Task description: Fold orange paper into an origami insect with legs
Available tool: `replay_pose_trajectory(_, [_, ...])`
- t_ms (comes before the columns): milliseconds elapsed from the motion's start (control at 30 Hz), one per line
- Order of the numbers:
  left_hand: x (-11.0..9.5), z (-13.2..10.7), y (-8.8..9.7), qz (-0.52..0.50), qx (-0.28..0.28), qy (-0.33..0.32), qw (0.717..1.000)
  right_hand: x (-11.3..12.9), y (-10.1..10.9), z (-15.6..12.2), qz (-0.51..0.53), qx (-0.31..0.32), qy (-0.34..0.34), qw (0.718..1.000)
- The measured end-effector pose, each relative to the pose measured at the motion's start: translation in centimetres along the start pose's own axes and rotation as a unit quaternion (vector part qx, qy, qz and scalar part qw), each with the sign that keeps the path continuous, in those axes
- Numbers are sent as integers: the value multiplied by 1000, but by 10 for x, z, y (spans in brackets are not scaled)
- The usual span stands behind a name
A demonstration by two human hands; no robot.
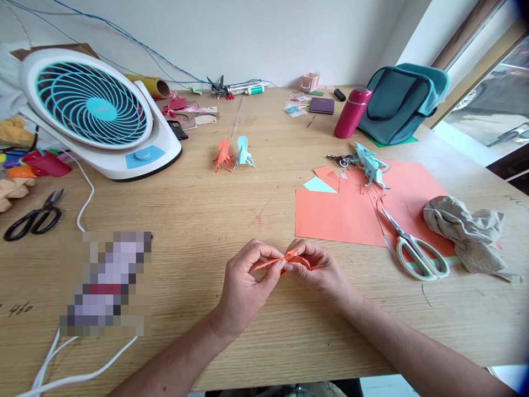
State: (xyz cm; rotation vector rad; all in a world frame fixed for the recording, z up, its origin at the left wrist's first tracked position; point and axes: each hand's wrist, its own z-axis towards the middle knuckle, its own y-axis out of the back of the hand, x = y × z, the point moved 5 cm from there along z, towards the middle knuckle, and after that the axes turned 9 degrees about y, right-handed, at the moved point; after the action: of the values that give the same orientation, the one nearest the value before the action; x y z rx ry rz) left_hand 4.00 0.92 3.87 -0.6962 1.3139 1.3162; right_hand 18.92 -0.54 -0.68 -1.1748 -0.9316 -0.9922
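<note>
Both hands meet over the near middle of the wooden table (198, 209), pinching a small folded orange paper piece (289, 259). My left hand (243, 284) grips its left end with thumb and fingers closed. My right hand (320, 267) pinches the right end. The paper is creased into thin pointed flaps. Two finished paper figures, an orange one (223, 155) and a light blue one (243, 152), stand further back. Another light blue figure (371, 164) stands on the orange paper sheets (343, 212) to the right.
Pale-handled scissors (415, 251) lie on the orange sheets beside a crumpled grey cloth (469, 231). A white and teal fan (97, 110) stands back left, black scissors (35, 218) beside its white cable (85, 204). A pink bottle (351, 113) and teal bag (399, 102) stand back right.
</note>
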Motion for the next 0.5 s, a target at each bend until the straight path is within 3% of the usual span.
replay_pose_trajectory(333, [3,1,-2,-40,58,2,998,2,6,0,-37,16,29,999])
replay_pose_trajectory(500, [-3,2,6,-57,96,-47,993,6,8,-1,-102,59,64,991])
